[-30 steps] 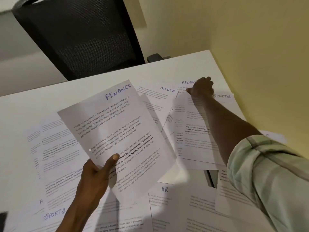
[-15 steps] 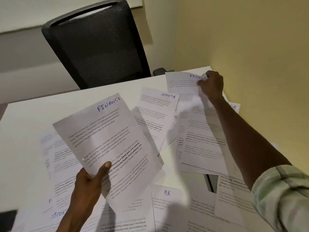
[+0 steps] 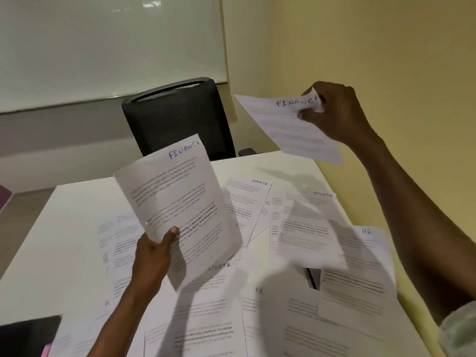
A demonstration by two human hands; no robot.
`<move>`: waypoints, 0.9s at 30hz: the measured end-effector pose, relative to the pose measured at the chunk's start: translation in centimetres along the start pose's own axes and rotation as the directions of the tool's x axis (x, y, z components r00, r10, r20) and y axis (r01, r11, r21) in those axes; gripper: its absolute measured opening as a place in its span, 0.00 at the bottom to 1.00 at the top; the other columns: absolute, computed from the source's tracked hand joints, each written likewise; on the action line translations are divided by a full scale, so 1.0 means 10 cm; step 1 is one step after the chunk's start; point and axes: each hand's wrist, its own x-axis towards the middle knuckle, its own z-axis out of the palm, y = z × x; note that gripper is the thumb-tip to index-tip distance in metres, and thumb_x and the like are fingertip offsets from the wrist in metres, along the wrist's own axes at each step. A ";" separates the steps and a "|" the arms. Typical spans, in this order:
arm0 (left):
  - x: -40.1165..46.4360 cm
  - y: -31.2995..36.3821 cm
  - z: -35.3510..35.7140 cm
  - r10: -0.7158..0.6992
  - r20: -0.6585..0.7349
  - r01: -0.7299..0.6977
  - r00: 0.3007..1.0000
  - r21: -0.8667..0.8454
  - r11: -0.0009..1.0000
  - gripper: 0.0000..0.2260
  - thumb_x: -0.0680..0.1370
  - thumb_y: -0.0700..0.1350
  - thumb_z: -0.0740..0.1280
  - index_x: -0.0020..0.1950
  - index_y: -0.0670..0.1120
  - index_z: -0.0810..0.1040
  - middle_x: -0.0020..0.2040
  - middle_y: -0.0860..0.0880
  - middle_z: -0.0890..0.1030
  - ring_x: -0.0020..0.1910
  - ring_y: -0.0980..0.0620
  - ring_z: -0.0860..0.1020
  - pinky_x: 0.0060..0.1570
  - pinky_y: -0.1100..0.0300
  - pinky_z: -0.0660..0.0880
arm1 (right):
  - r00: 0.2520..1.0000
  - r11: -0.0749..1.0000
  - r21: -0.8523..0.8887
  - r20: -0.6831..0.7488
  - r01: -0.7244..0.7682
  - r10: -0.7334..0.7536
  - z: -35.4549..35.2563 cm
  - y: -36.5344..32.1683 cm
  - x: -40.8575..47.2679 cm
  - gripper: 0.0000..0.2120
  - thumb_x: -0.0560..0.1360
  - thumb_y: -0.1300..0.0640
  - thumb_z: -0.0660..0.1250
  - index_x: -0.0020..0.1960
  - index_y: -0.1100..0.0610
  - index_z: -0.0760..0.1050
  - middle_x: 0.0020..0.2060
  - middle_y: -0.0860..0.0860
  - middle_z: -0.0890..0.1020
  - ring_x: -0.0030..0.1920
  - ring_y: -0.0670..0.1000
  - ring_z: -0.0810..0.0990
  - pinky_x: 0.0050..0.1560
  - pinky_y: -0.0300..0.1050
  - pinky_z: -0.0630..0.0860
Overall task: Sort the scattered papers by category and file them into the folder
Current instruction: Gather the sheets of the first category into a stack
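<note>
Over the white paper-strewn table (image 3: 77,202), our right hand (image 3: 337,112) pinches a white printed FINANCE sheet (image 3: 291,124); we should align it squarely behind the white FINANCE-headed stack (image 3: 177,202) our left hand (image 3: 152,256) grips.

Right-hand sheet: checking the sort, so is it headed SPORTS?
No, the sheet that the right hand pinches by its top corner is headed FINANCE, like the one in the left hand.

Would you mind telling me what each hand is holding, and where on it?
Left hand: a FINANCE sheet by its lower left edge. Right hand: another FINANCE sheet by its top right corner.
</note>
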 end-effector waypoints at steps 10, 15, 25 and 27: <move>-0.04 0.29 -0.79 0.106 0.031 -0.106 0.994 -0.018 0.994 0.12 0.80 0.47 0.68 0.63 0.48 0.77 0.53 0.51 0.84 0.52 0.49 0.82 0.55 0.47 0.79 | 0.858 0.844 0.531 0.468 -0.081 -0.212 -1.03 -2.17 -0.63 0.13 0.67 0.64 0.75 0.50 0.57 0.80 0.43 0.48 0.86 0.44 0.47 0.83 0.42 0.37 0.77; -0.19 0.34 -1.15 0.132 0.118 -0.131 0.984 -0.019 0.991 0.08 0.80 0.46 0.68 0.59 0.50 0.78 0.51 0.49 0.84 0.52 0.45 0.82 0.54 0.46 0.79 | 0.860 0.697 0.659 0.496 -0.281 -0.122 -0.50 -2.58 -0.66 0.22 0.69 0.69 0.73 0.63 0.64 0.76 0.54 0.59 0.83 0.54 0.59 0.83 0.53 0.51 0.81; -0.67 0.02 -1.78 -0.111 0.584 0.237 0.804 -0.143 0.961 0.09 0.79 0.37 0.68 0.58 0.41 0.82 0.54 0.41 0.85 0.54 0.42 0.83 0.49 0.52 0.81 | 0.889 0.866 0.247 0.272 -0.435 0.369 1.05 -2.90 -1.40 0.24 0.67 0.56 0.78 0.60 0.57 0.76 0.56 0.51 0.82 0.54 0.52 0.81 0.52 0.46 0.77; -0.72 -0.21 -1.86 -0.178 0.645 0.343 0.743 -0.139 0.929 0.11 0.78 0.36 0.70 0.60 0.41 0.82 0.58 0.37 0.82 0.55 0.40 0.82 0.56 0.45 0.78 | 0.862 0.839 0.230 0.262 -0.493 0.435 1.14 -2.95 -1.71 0.32 0.69 0.50 0.77 0.68 0.56 0.68 0.61 0.52 0.78 0.60 0.53 0.77 0.54 0.44 0.72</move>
